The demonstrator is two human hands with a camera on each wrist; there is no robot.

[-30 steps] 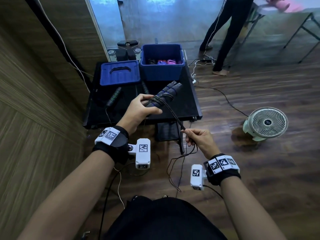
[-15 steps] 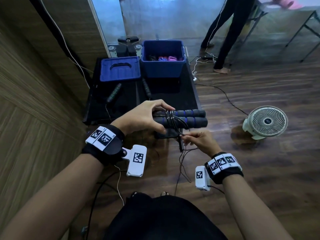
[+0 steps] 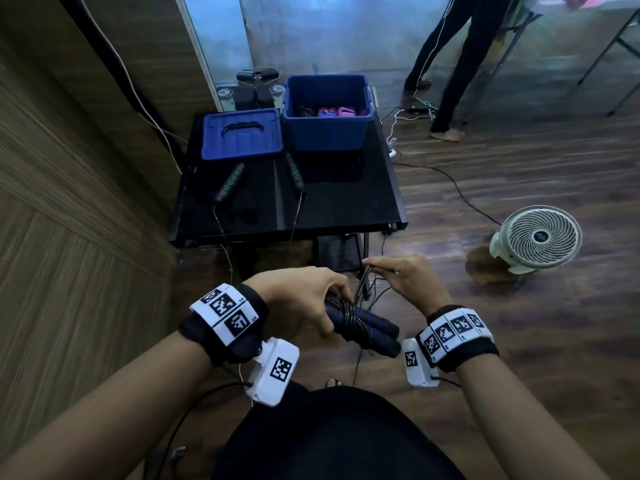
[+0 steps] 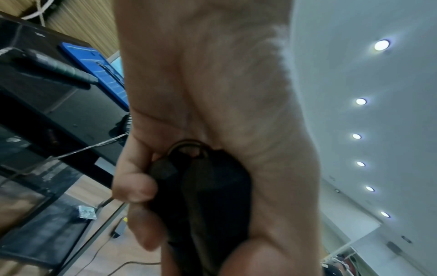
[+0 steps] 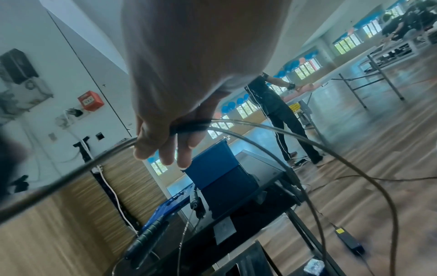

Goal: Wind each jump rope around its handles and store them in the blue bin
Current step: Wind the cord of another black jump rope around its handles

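1. Winding step: keep cord (image 3: 362,289) taut, lay turns tight beside earlier coils on the paired handles (image 3: 363,327).
2. Left hand (image 3: 304,299) clenched around handles, well short of blue bin (image 3: 327,133) on counter (image 3: 346,202).
3. Right hand (image 3: 405,278) fingers (image 5: 165,147) pinching cord just above handles.

Bare forearms (image 3: 104,420) end in black wristbands (image 3: 221,327) bearing white strips of square black-and-white markers. A white camera box (image 3: 273,370) with one marker hangs under each wrist. Black clothing (image 3: 332,441) at the frame's bottom.
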